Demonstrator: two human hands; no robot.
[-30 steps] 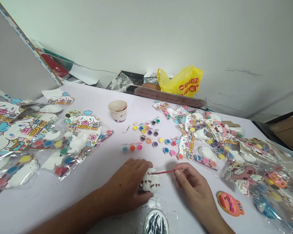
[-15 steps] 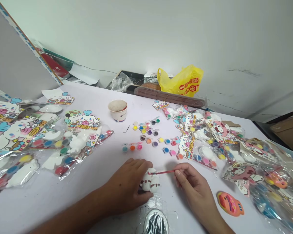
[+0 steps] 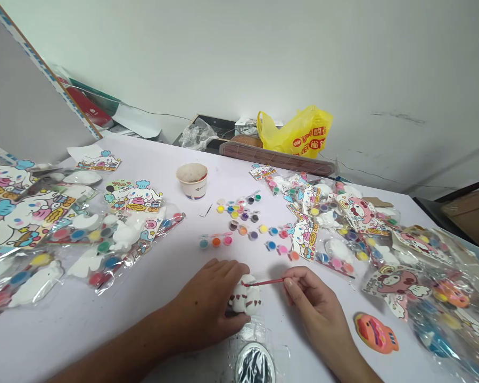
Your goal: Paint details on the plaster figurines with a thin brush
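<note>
My left hand (image 3: 207,303) is wrapped round a small white plaster figure (image 3: 248,301) with brown marks, holding it on the white table (image 3: 151,298). My right hand (image 3: 315,306) pinches a thin red paintbrush (image 3: 265,281). The brush tip touches the top of the figure. Several small open paint pots (image 3: 243,223) in many colours lie scattered just beyond my hands.
A paper cup (image 3: 192,180) stands farther back. Plastic packs with cartoon cards and paint sets (image 3: 83,229) cover the left side, and similar packs (image 3: 363,229) cover the right. A painted orange figure (image 3: 376,333) lies at the right. A yellow bag (image 3: 299,131) sits at the far edge.
</note>
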